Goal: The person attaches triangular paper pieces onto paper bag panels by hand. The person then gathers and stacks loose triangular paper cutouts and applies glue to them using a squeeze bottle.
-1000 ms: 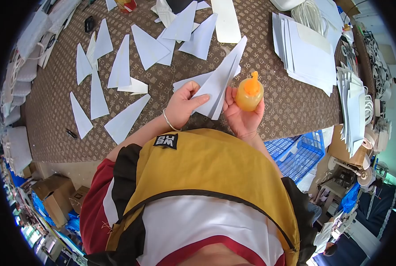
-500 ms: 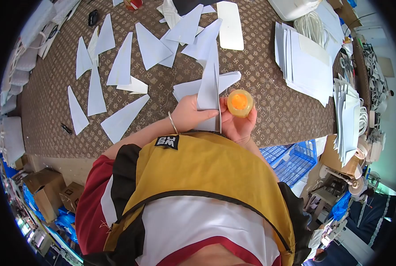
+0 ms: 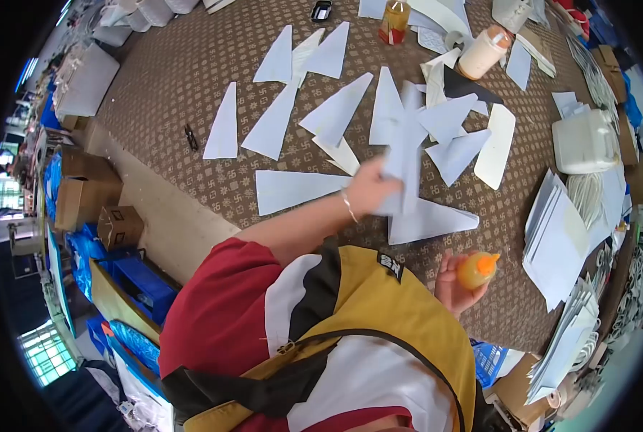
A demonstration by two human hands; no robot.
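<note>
My left hand (image 3: 373, 187) is smeared by motion, reaching forward over the table with its fingers closed on a long, narrow white tapered piece (image 3: 410, 140). Beneath and beside it lies a small pile of similar white pieces (image 3: 433, 222). Near the table's front edge, my right hand (image 3: 451, 284) is wrapped round a small bottle (image 3: 474, 272) with an orange nozzle top and yellowish body. Separate tapered white pieces (image 3: 269, 126) are spread over the table left of and beyond my left hand, some overlapping.
The table (image 3: 191, 79) has a brown patterned cover. At its far side stand a bottle of reddish-amber liquid (image 3: 393, 23) and a white-labelled bottle (image 3: 484, 52). A white jug (image 3: 588, 140) and stacked white sheets (image 3: 552, 245) sit at the right. Small black snips (image 3: 191, 137) lie left.
My left hand has moved forward and left with a white piece, away from my right hand. The bottle stays in my right hand. The whole view has swung left.
</note>
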